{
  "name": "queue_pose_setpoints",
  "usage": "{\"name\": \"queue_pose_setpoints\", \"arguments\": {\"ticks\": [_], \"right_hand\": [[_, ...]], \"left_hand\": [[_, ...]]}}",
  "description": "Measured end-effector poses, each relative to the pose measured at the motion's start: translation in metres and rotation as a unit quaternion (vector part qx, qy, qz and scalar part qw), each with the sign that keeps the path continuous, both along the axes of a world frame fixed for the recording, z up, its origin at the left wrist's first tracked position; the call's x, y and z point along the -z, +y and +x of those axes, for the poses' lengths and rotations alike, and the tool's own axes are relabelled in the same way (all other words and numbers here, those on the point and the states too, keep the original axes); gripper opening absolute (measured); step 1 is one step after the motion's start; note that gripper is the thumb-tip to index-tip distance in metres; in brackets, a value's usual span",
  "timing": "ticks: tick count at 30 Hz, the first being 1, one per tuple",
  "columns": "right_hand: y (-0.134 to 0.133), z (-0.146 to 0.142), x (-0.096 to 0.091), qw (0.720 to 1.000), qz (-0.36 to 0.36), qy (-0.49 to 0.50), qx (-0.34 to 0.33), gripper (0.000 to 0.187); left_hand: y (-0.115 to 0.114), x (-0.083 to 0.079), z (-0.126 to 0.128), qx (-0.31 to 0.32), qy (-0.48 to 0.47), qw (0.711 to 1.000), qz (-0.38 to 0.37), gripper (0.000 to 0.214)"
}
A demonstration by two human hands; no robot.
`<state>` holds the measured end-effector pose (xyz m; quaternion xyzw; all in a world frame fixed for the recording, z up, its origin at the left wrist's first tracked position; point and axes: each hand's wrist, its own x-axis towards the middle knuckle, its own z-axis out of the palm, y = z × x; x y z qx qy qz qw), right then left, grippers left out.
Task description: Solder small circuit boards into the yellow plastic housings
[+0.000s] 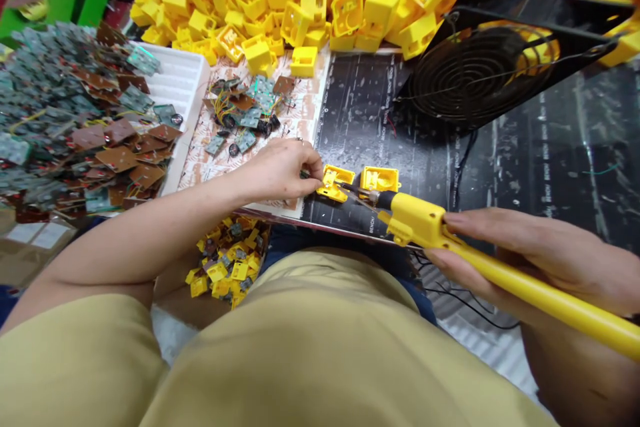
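fingertips [314, 177] of the left hand [283, 170] are pinching in narrow on the left edge of a yellow housing [334, 185], so the piece is sitting right at the tips of those fingers, flat on the black mat [360, 113]. whether something thin is also being held in that pinch i can't tell, it's too small to make out. the left forearm is coming in from the lower left, palm facing down, wrist nearly straight.

the right hand [530, 260] is gripping a soldering iron [420, 221], fingers curling shut around the yellow handle with the index finger lying along the top. its dark tip is angling toward the housing's right side, just beside the left fingertips. a second housing [380, 179] is lying just past the iron's tip, beside the first one.

beyond the fingers a big heap of yellow shells [300, 0] is piling up, with a black fan [480, 67] leaning to the right of it. loose circuit boards [90, 120] are heaped left of the left hand, and a smaller bunch of wired boards [245, 113] is lying just past its knuckles.
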<state>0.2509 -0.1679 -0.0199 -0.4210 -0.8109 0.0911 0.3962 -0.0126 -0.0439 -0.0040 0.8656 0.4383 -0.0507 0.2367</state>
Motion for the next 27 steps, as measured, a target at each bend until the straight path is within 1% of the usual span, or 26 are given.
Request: {"name": "queue_pose_setpoints", "arguments": {"ticks": [2,3,7,9,10,13,14,17,19,21,23,25,26,27], "right_hand": [[0.004,0.0,0.003,0.998,0.014,0.009,-0.061,0.011],[0.005,0.0,0.004,0.997,0.012,0.006,-0.074,0.008],[0.005,-0.001,0.004,0.997,0.0,-0.02,-0.07,0.016],[0.007,-0.003,0.001,0.996,0.009,-0.028,-0.081,0.012],[0.008,-0.004,-0.001,0.995,0.017,-0.031,-0.09,0.009],[0.013,-0.01,-0.011,0.989,0.057,-0.057,-0.121,0.019],[0.015,-0.012,-0.014,0.987,0.075,-0.07,-0.128,0.019],[0.017,-0.011,-0.02,0.98,0.105,-0.096,-0.143,0.014],[0.014,-0.005,-0.021,0.984,0.082,-0.096,-0.123,0.013],[0.009,0.003,-0.019,0.989,0.058,-0.096,-0.098,0.02],[0.004,0.007,-0.017,0.989,0.055,-0.097,-0.093,0.022],[0.0,0.008,-0.016,0.992,0.004,-0.111,-0.054,0.008],[-0.002,0.007,-0.015,0.993,-0.022,-0.113,-0.028,0.009],[-0.002,0.006,-0.014,0.994,-0.04,-0.105,-0.002,0.017]], "left_hand": [[0.001,-0.003,0.002,0.006,0.022,1.0,0.003,0.012],[0.001,-0.003,0.003,0.014,0.03,0.999,0.008,0.013],[0.003,-0.005,0.007,0.061,0.066,0.995,0.038,0.017],[0.003,-0.006,0.009,0.074,0.083,0.993,0.046,0.019],[0.003,-0.007,0.01,0.078,0.092,0.992,0.047,0.02],[0.001,-0.01,0.014,0.084,0.111,0.989,0.058,0.02],[0.001,-0.011,0.015,0.087,0.116,0.987,0.064,0.02],[-0.001,-0.013,0.016,0.096,0.129,0.984,0.076,0.021],[-0.001,-0.014,0.016,0.099,0.136,0.983,0.076,0.023],[0.0,-0.014,0.015,0.102,0.139,0.982,0.076,0.023],[0.0,-0.013,0.015,0.105,0.14,0.982,0.077,0.024],[0.0,-0.013,0.015,0.107,0.142,0.981,0.077,0.024],[0.0,-0.012,0.016,0.109,0.144,0.981,0.077,0.024],[0.0,-0.012,0.017,0.11,0.145,0.98,0.077,0.024]]}}
